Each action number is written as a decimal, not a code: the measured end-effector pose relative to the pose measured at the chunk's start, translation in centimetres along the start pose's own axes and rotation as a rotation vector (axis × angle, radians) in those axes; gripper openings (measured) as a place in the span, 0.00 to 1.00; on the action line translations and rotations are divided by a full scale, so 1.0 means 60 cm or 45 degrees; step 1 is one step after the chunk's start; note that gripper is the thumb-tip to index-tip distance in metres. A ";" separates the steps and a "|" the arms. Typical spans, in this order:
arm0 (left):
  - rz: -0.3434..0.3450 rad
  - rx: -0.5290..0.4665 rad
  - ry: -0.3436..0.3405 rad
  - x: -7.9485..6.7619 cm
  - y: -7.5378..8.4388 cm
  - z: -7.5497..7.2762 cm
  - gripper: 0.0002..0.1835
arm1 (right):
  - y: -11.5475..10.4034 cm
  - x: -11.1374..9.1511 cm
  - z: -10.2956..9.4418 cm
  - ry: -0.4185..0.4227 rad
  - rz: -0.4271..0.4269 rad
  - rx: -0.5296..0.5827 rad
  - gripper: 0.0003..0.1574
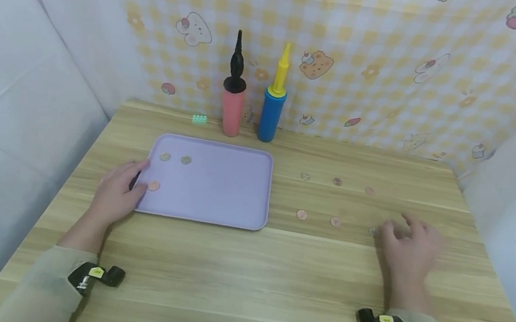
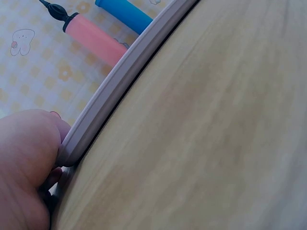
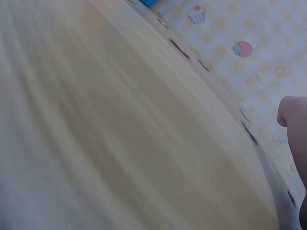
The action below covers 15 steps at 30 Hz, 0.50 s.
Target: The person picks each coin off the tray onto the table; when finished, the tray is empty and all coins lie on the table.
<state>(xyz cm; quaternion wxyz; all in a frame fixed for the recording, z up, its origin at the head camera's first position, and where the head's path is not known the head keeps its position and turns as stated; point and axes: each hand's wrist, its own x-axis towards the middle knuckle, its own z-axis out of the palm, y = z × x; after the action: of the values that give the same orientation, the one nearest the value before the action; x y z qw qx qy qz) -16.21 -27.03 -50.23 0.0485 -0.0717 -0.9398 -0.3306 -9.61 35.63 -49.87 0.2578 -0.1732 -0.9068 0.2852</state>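
Observation:
My left hand (image 1: pixel 117 193) holds the left edge of a lavender tray (image 1: pixel 210 215), its thumb and fingers at the rim. On the tray lie two silver coins, one (image 1: pixel 165 156) near the back left corner and another (image 1: pixel 186 159) beside it, plus a copper coin (image 1: pixel 153 185) near the thumb. Over the table at the right, my right hand (image 1: pixel 412 251) has thumb and forefinger spread apart, with no coin visible in its grasp. A silver coin (image 1: pixel 372 231) lies just left of its thumb; something small beneath the hand is partly hidden. The right wrist view shows the thumb (image 3: pixel 295 124) above the table.
Between tray and right hand lie a silver coin (image 1: pixel 305 176) and copper coins (image 1: pixel 337 182), (image 1: pixel 370 190), (image 1: pixel 301 215), (image 1: pixel 335 222) in two rows. Behind the tray stand a pink pump (image 1: pixel 232 112), a blue pump (image 1: pixel 270 118) and a small teal block (image 1: pixel 199 119).

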 end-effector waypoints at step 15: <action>0.013 0.007 0.006 0.003 0.002 0.000 0.30 | -0.138 -0.011 0.138 0.042 -0.435 0.163 0.21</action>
<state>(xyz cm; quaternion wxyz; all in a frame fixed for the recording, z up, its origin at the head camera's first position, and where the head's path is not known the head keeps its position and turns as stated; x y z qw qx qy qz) -16.36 -26.94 -50.12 0.0527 -0.0756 -0.9402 -0.3278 -15.14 25.33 -50.95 0.3278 -0.0046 -0.8987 0.2913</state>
